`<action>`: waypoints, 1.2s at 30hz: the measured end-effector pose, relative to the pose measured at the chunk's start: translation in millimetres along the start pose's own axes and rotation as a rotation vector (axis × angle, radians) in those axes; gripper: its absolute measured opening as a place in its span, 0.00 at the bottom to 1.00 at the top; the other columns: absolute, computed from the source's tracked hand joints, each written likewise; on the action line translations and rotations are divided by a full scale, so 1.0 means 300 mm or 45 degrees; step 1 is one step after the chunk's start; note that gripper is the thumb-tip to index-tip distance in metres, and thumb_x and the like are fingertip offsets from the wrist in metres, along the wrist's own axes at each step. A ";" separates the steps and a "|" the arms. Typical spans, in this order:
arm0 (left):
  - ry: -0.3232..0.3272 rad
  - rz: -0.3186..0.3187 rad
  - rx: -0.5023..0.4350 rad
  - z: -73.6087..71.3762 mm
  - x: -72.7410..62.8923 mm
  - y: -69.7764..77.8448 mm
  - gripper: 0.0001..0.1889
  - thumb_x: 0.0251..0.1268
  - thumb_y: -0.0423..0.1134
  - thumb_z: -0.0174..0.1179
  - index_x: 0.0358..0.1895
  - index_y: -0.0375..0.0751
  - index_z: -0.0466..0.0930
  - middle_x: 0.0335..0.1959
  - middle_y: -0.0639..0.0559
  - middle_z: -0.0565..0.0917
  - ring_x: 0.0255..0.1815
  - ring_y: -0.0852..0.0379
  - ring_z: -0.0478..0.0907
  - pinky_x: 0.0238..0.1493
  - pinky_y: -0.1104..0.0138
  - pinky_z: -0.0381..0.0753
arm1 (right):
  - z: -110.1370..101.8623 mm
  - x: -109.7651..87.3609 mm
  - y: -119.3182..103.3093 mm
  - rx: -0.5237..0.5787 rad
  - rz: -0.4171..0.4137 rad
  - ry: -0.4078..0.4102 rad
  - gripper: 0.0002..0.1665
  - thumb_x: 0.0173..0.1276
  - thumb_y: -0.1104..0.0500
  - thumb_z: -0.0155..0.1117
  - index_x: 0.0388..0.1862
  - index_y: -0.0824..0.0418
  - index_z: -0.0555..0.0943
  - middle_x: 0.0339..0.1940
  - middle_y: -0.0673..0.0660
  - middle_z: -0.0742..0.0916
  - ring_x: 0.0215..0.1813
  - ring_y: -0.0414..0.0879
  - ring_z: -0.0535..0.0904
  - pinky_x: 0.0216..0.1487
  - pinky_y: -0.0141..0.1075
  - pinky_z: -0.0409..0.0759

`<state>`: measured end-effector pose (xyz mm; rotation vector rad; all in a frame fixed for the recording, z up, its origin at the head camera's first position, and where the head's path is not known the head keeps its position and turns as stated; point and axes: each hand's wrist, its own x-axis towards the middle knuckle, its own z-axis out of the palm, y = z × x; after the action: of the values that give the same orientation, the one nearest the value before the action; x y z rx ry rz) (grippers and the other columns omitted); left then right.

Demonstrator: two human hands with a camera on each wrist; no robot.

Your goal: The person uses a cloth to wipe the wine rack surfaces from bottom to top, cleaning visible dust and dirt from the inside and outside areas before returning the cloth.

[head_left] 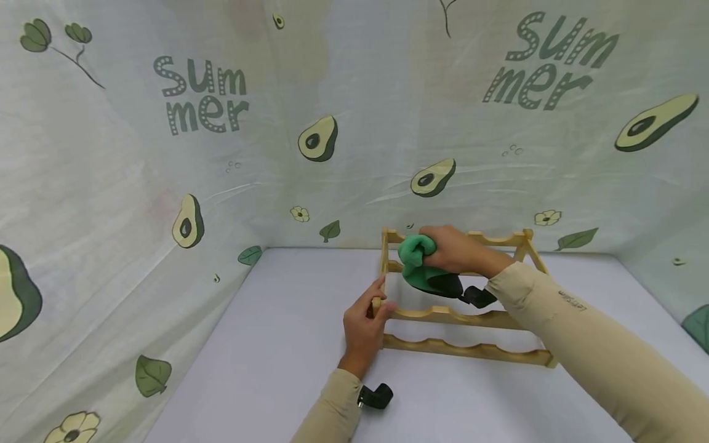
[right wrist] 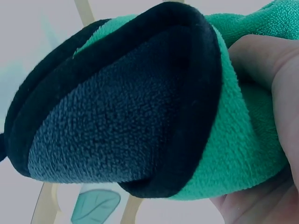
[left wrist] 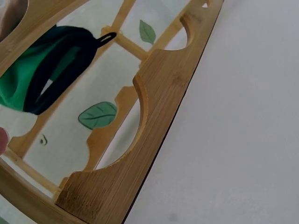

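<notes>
A wooden wine rack (head_left: 437, 315) with scalloped rails stands on the white table in the head view. My left hand (head_left: 362, 329) grips its front left corner, thumb over the upper front rail. Above the rack's left part, my right hand (head_left: 454, 249) holds a bunched green cleaning cloth (head_left: 415, 264) with dark edging. The right wrist view shows the folded cloth (right wrist: 107, 116) close up, its dark grey side facing out and the thumb (right wrist: 254, 53) pressed on the green. From the left wrist, the cloth (left wrist: 18, 84) hangs behind a scalloped rail (left wrist: 161, 88), a small loop at its edge.
The white table (head_left: 288, 320) extends left of the rack and in front of it. Close behind the rack hangs a pale fabric backdrop (head_left: 365, 184) printed with avocados and leaves. A black wrist camera (head_left: 376, 397) juts from the left wrist.
</notes>
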<state>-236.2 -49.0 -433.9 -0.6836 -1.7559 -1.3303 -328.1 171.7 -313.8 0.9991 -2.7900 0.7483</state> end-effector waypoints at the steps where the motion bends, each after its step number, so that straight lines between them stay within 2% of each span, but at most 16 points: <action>1: -0.002 -0.005 0.004 -0.002 0.000 -0.003 0.15 0.67 0.45 0.65 0.37 0.32 0.80 0.52 0.33 0.84 0.29 0.53 0.80 0.32 0.81 0.71 | -0.005 -0.006 0.006 0.002 0.005 0.009 0.14 0.60 0.61 0.73 0.31 0.57 0.73 0.23 0.48 0.72 0.29 0.47 0.70 0.34 0.42 0.70; 4: -0.009 -0.015 0.002 -0.005 0.000 -0.017 0.15 0.66 0.44 0.66 0.37 0.32 0.80 0.51 0.33 0.84 0.24 0.60 0.70 0.27 0.83 0.65 | -0.023 -0.023 0.018 0.014 0.026 0.029 0.15 0.60 0.60 0.72 0.31 0.56 0.72 0.22 0.48 0.71 0.28 0.47 0.70 0.33 0.42 0.70; 7: -0.007 -0.020 0.000 0.000 -0.006 -0.046 0.13 0.65 0.43 0.67 0.38 0.33 0.80 0.52 0.33 0.84 0.22 0.63 0.66 0.27 0.85 0.62 | -0.037 -0.039 0.028 0.014 0.056 0.039 0.14 0.61 0.60 0.71 0.31 0.56 0.71 0.23 0.49 0.71 0.29 0.47 0.70 0.34 0.43 0.69; 12: -0.005 -0.032 0.002 0.011 -0.031 -0.113 0.13 0.64 0.44 0.68 0.38 0.36 0.81 0.54 0.37 0.85 0.22 0.63 0.66 0.26 0.85 0.62 | -0.053 -0.065 0.043 0.016 0.087 0.048 0.12 0.62 0.60 0.70 0.33 0.56 0.73 0.24 0.50 0.74 0.30 0.47 0.71 0.35 0.43 0.70; 17: -0.025 -0.062 0.030 0.011 -0.045 -0.137 0.17 0.66 0.52 0.64 0.39 0.40 0.82 0.56 0.46 0.85 0.23 0.65 0.65 0.23 0.80 0.65 | -0.070 -0.102 0.062 0.010 0.140 0.053 0.11 0.64 0.59 0.69 0.34 0.57 0.73 0.25 0.50 0.76 0.31 0.47 0.72 0.35 0.43 0.71; 22: -0.017 -0.052 0.040 0.010 -0.048 -0.138 0.17 0.67 0.54 0.63 0.39 0.41 0.82 0.56 0.48 0.85 0.23 0.65 0.67 0.23 0.78 0.67 | -0.092 -0.154 0.087 0.011 0.219 0.048 0.11 0.66 0.57 0.69 0.37 0.58 0.75 0.28 0.51 0.78 0.32 0.48 0.72 0.35 0.43 0.71; 28: 0.034 0.013 0.022 0.016 -0.041 -0.132 0.17 0.67 0.49 0.65 0.37 0.36 0.82 0.52 0.39 0.85 0.25 0.60 0.72 0.24 0.78 0.69 | -0.129 -0.227 0.117 -0.012 0.293 0.070 0.14 0.67 0.52 0.70 0.40 0.58 0.77 0.30 0.52 0.81 0.33 0.48 0.74 0.35 0.43 0.73; 32: 0.066 0.034 0.019 0.010 -0.022 -0.089 0.14 0.65 0.44 0.68 0.35 0.33 0.81 0.48 0.34 0.86 0.24 0.58 0.73 0.25 0.79 0.68 | -0.148 -0.270 0.135 -0.040 0.335 0.087 0.17 0.66 0.49 0.71 0.43 0.59 0.78 0.33 0.52 0.83 0.35 0.47 0.77 0.35 0.42 0.75; 36: 0.082 0.029 0.034 -0.005 -0.004 -0.034 0.13 0.64 0.41 0.69 0.34 0.32 0.80 0.46 0.33 0.86 0.26 0.57 0.75 0.26 0.79 0.69 | -0.165 -0.306 0.147 -0.068 0.380 0.093 0.19 0.66 0.49 0.70 0.45 0.61 0.78 0.36 0.55 0.84 0.37 0.50 0.76 0.36 0.44 0.74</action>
<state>-243.2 -53.4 -440.0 -0.6370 -1.7071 -1.2972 -287.5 277.5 -310.8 0.5402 -2.9105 0.7187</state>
